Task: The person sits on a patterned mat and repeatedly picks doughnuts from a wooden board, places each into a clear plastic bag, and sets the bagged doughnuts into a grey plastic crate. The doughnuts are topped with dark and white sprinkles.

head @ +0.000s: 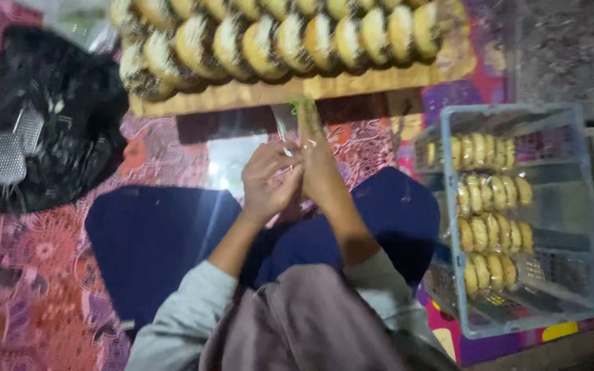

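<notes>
A: What is the person working on, going from the left?

B: The left hand (267, 180) is curling its fingers closed around the lower part of a thin clear plastic bag (284, 134), pinching it just above the lap. The bag is blurring in the picture, so what is inside it cannot be told.

A: And the other one?

B: The right hand (319, 165) is standing upright against the left, fingers mostly together and pressing on the same plastic, with a small green tie (302, 106) showing at its fingertips. Whether it is gripping the tie or only touching it is not clear.

A: How is that step being done well, in your judgement?

B: By keeping the left pinch firm and low while the right is gathering the neck tight, so the film is not slipping.

A: What is lying around them?

B: Ahead, a pale wooden board (379, 81) is carrying rows of round yellow-brown cakes (276, 41); to the right, a clear blue plastic crate (589, 227) is holding packed rows (493, 233) of them on the patterned floor mat (36, 275).
</notes>
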